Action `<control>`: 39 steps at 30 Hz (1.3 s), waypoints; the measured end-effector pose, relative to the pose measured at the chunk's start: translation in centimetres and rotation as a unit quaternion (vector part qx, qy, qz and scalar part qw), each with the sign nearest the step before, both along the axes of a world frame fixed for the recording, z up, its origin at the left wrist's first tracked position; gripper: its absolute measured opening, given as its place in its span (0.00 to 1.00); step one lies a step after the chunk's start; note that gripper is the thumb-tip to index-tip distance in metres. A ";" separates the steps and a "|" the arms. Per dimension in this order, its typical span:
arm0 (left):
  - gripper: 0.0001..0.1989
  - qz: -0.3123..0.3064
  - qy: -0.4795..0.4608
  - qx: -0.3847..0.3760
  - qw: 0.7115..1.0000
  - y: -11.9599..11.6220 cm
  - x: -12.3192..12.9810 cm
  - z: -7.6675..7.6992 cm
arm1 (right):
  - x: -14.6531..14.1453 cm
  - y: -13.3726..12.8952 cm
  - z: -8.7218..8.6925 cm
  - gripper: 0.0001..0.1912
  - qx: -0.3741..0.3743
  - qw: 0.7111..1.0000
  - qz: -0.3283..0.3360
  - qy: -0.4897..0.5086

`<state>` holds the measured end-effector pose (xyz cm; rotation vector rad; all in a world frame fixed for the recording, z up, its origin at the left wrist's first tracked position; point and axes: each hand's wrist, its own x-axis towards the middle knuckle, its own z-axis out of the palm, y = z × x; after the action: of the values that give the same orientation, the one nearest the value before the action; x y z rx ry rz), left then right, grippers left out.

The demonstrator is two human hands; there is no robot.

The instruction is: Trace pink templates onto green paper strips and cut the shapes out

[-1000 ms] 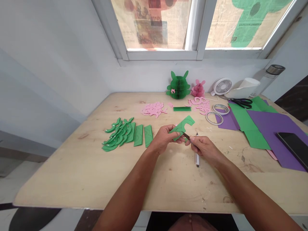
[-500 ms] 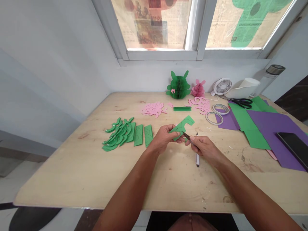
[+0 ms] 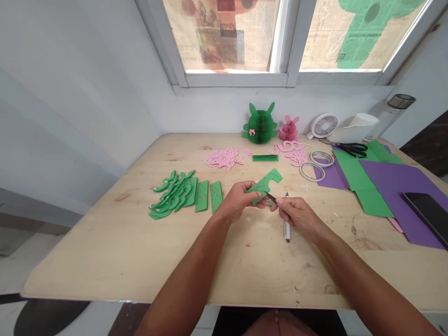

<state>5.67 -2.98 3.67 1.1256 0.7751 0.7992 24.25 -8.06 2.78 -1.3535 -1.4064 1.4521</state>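
Note:
My left hand pinches a green paper strip between thumb and fingers above the table. Pencil-like curved lines run along the strip, and a rounded notch is cut from its edge. My right hand grips a dark, narrow, pointed tool, whose handle is hidden in the fingers. Its tip touches the strip's lower edge beside my left thumb. A white marker lies on the table under my right hand. Left of my hands lie two marked green strips and a pile of curved green cutouts.
Pink paper scraps, a folded green strip, tape rolls, a green honeycomb figure, a pink one and a small fan stand or lie behind. Rightward are black-handled scissors, purple sheets and a phone.
The dark tool shifts very slightly against the paper, and its visible part looks narrower. Both hands stay almost in place.

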 end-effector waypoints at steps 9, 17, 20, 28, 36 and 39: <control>0.10 -0.002 -0.001 0.000 1.000 -0.2 -0.1 0.2 | 0.0 0.0 0.2 0.26 0.004 1.000 -0.001 -0.019; 0.09 -0.012 0.013 -0.005 1.000 -0.3 -0.2 0.8 | 0.0 0.0 0.5 0.26 0.031 0.998 0.002 -0.046; 0.10 -0.014 0.014 -0.005 1.000 -0.3 -0.3 0.9 | 0.0 0.0 0.5 0.26 0.030 0.998 0.001 -0.050; 0.09 -0.017 0.011 -0.006 1.000 -0.1 -0.4 0.4 | 0.0 0.1 0.5 0.25 0.033 0.997 0.005 -0.066; 0.10 -0.026 0.012 -0.008 1.000 0.0 -0.7 0.2 | 0.0 0.1 0.6 0.26 0.026 0.997 0.005 -0.072; 0.09 -0.031 0.014 -0.009 0.999 0.1 -0.8 0.2 | 0.0 0.1 0.4 0.26 0.026 0.997 0.008 -0.066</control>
<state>4.92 -2.88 3.88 1.1421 0.7666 0.7252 24.21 -7.99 3.23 -1.4301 -1.5320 1.3477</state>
